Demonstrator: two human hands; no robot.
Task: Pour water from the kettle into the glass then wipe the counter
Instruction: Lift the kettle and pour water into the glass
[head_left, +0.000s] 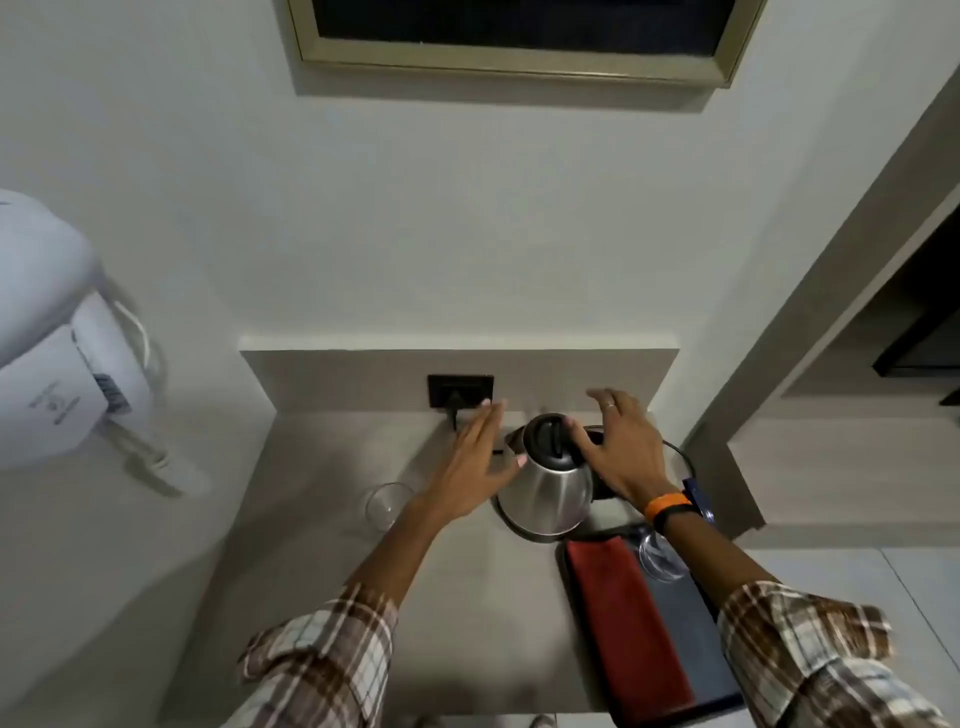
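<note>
A steel kettle (550, 483) with a black lid stands on its base at the back of the grey counter (322, 561). My left hand (480, 462) hovers just left of the kettle, fingers spread and holding nothing. My right hand (621, 441) is over the kettle's right side where the black handle is, fingers apart, not closed on it. A clear glass (385, 506) stands on the counter to the left, partly hidden by my left forearm. A folded red cloth (626, 618) lies on a dark tray (696, 634) at the front right.
A second glass (660, 558) sits on the tray under my right wrist. A black wall socket (460, 391) with a plug is behind the kettle, and its cord (680, 452) loops to the right. A white hair dryer unit (57, 358) hangs on the left wall.
</note>
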